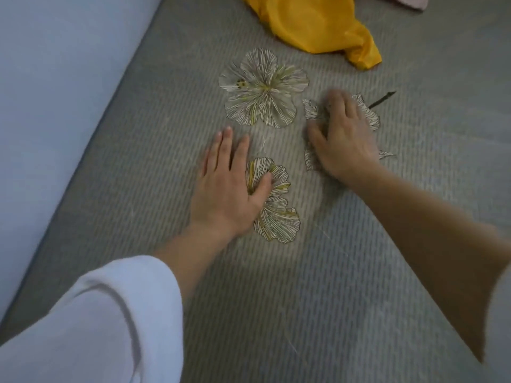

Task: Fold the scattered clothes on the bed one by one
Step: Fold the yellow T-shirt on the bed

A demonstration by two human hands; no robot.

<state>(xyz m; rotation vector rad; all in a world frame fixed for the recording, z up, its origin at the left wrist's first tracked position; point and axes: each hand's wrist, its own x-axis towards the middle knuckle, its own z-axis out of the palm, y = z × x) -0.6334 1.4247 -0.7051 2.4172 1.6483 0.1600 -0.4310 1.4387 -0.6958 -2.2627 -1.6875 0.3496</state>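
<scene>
A crumpled yellow garment (312,20) lies at the far end of the bed, apart from both hands. My left hand (229,186) lies flat on the grey striped bed sheet (276,299), fingers straight, its thumb over a printed flower. To its right, my right hand (343,139) is blurred and rests palm down on another printed flower, with its fingers slightly bent. I see nothing held in either hand. A white sleeve covers my left forearm; my right forearm is bare.
The corner of a pink cloth (406,0) shows at the top right edge. The bed's left edge (105,128) runs diagonally beside a pale blue surface (55,78). A large flower print (264,88) lies ahead of my hands.
</scene>
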